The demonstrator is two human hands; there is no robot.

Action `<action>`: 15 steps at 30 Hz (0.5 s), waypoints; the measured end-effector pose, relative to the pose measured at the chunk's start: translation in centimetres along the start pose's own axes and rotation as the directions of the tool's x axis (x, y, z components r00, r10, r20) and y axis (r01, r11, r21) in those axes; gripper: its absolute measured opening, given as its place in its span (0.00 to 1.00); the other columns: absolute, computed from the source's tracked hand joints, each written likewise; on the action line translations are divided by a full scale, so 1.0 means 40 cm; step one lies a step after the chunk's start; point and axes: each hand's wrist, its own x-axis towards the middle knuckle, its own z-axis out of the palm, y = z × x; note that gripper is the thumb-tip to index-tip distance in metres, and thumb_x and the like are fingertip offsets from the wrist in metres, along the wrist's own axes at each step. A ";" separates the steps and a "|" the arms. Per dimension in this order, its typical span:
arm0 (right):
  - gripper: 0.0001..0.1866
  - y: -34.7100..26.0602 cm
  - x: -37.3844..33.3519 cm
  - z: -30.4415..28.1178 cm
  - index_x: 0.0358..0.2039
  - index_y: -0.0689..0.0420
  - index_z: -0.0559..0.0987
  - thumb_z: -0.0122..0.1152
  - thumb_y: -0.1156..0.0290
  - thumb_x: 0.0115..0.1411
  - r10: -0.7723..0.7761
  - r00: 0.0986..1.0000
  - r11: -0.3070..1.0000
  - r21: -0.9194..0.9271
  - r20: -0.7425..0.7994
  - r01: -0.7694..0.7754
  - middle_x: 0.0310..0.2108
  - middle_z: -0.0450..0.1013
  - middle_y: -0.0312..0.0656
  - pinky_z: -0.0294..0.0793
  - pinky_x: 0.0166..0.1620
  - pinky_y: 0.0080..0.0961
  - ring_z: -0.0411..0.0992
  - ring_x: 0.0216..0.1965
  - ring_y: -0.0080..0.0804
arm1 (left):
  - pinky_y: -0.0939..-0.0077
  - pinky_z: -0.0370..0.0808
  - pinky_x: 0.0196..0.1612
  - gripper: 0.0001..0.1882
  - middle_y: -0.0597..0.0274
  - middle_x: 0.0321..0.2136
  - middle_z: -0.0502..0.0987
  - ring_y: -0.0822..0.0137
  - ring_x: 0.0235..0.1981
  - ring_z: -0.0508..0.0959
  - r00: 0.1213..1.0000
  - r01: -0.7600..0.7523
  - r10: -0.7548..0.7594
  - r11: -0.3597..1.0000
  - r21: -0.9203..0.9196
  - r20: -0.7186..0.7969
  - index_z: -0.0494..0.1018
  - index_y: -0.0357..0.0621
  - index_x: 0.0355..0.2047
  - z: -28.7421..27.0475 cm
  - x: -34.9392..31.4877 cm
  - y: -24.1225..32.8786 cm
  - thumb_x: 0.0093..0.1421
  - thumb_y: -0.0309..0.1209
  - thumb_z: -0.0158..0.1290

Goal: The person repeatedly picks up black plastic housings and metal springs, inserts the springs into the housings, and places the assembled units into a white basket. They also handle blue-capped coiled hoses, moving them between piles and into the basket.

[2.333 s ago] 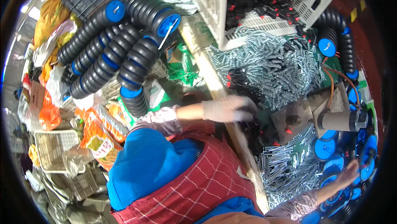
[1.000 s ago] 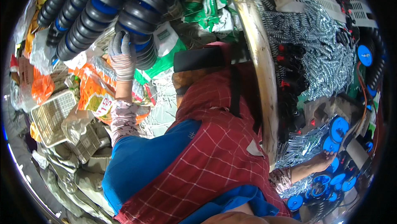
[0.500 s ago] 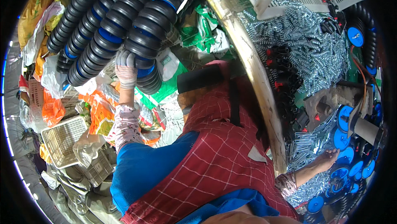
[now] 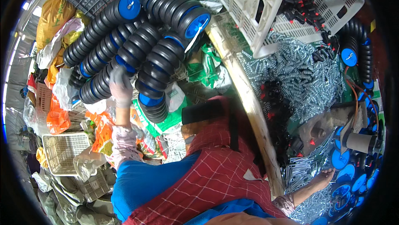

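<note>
My left hand (image 4: 120,88), in a pale knitted glove, is smeared by motion. It is at the near end of a long stack of black ringed wheels (image 4: 138,45) with blue bands, and its fingers cannot be made out. Just right of it lies another black wheel stack (image 4: 156,69) with a blue hub. Over on the right, my bare right hand (image 4: 323,178) is stretched out among the parts. Its fingers look loosely extended, with nothing visible in them. They lie close to a blue disc (image 4: 340,159), and whether they touch it is unclear.
A wooden beam (image 4: 245,87) runs between the two sides. Beyond it lie a heap of metal springs (image 4: 303,71), black clips (image 4: 276,112), long metal pins (image 4: 305,173) and a white crate (image 4: 253,13). Left are a cream basket (image 4: 66,137) and orange bags (image 4: 58,114).
The view has shifted, so the stacks sit lower in the picture. My left hand has moved left from the gap between two wheel stacks to the neighbouring one. My right hand stays near the discs.
</note>
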 end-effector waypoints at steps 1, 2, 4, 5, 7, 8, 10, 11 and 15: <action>0.21 -0.003 0.010 0.006 0.59 0.64 0.72 0.51 0.68 0.69 0.013 1.000 1.000 -0.005 -0.026 -0.013 0.38 0.69 0.35 0.65 0.36 0.21 0.64 0.32 0.21 | 0.56 0.75 0.50 0.15 0.43 0.44 0.77 0.42 0.46 0.77 0.999 0.044 -0.044 0.998 -0.043 -0.009 0.73 0.36 0.49 0.024 0.084 -0.002 0.60 0.19 0.49; 0.21 -0.014 0.011 0.004 0.59 0.64 0.73 0.51 0.67 0.69 0.017 0.998 1.000 -0.014 -0.059 -0.018 0.38 0.69 0.35 0.65 0.36 0.21 0.64 0.33 0.21 | 0.57 0.75 0.50 0.15 0.43 0.45 0.76 0.43 0.47 0.77 0.997 0.068 -0.064 0.991 -0.117 0.036 0.72 0.37 0.49 0.046 0.181 0.019 0.61 0.22 0.52; 0.20 -0.017 0.006 -0.006 0.57 0.62 0.76 0.52 0.67 0.68 -0.110 0.993 0.991 -0.077 -0.032 0.108 0.37 0.71 0.35 0.66 0.36 0.20 0.65 0.32 0.22 | 0.59 0.75 0.51 0.16 0.45 0.47 0.76 0.44 0.48 0.77 0.997 -0.014 0.025 0.989 -0.150 0.072 0.73 0.41 0.51 0.155 0.344 0.002 0.62 0.26 0.55; 0.20 -0.041 -0.032 0.040 0.56 0.62 0.76 0.53 0.66 0.68 -0.146 0.989 0.989 -0.028 -0.003 0.146 0.37 0.71 0.35 0.66 0.36 0.20 0.64 0.31 0.22 | 0.58 0.75 0.51 0.17 0.45 0.48 0.77 0.45 0.48 0.77 0.996 -0.083 0.087 0.986 -0.147 0.021 0.73 0.44 0.51 0.213 0.415 -0.021 0.61 0.26 0.56; 0.20 -0.032 -0.003 -0.011 0.54 0.63 0.77 0.54 0.63 0.68 -0.224 0.975 0.972 -0.079 -0.001 0.223 0.34 0.72 0.36 0.65 0.33 0.18 0.62 0.27 0.21 | 0.55 0.75 0.50 0.19 0.43 0.47 0.78 0.43 0.48 0.77 0.934 0.121 -0.136 0.991 0.064 0.330 0.72 0.46 0.55 0.339 0.546 -0.062 0.66 0.37 0.51; 0.20 -0.022 0.041 -0.066 0.54 0.64 0.77 0.56 0.63 0.68 -0.160 0.986 0.987 -0.007 0.052 0.161 0.33 0.73 0.36 0.66 0.33 0.18 0.63 0.27 0.19 | 0.54 0.75 0.50 0.22 0.42 0.46 0.78 0.42 0.48 0.77 0.940 0.021 -0.025 1.000 0.016 0.339 0.71 0.49 0.58 0.457 0.598 -0.165 0.68 0.43 0.47; 0.16 -0.123 -0.085 0.053 0.50 0.63 0.78 0.57 0.64 0.69 -0.232 0.973 0.972 -0.034 0.009 0.232 0.33 0.74 0.36 0.69 0.34 0.16 0.67 0.29 0.19 | 0.56 0.75 0.52 0.22 0.38 0.52 0.74 0.41 0.51 0.76 0.827 0.178 -0.165 0.984 0.028 0.537 0.68 0.52 0.62 0.665 0.628 -0.365 0.70 0.40 0.44; 0.15 -0.025 -0.040 0.083 0.49 0.63 0.78 0.57 0.66 0.69 -0.144 0.989 0.987 0.072 0.022 0.142 0.32 0.74 0.35 0.69 0.35 0.17 0.68 0.29 0.19 | 0.56 0.74 0.54 0.24 0.34 0.60 0.67 0.39 0.56 0.72 0.849 -0.405 0.234 0.864 0.300 0.473 0.63 0.55 0.66 0.637 0.681 -0.773 0.70 0.29 0.41; 0.13 -0.080 -0.174 -0.105 0.49 0.62 0.78 0.56 0.68 0.69 -0.197 0.960 0.977 0.047 -0.196 0.210 0.31 0.75 0.34 0.71 0.34 0.14 0.69 0.29 0.18 | 0.55 0.72 0.59 0.29 0.31 0.60 0.66 0.38 0.58 0.70 0.636 -0.626 0.253 0.722 0.295 0.729 0.56 0.59 0.69 0.897 0.771 -0.725 0.68 0.23 0.36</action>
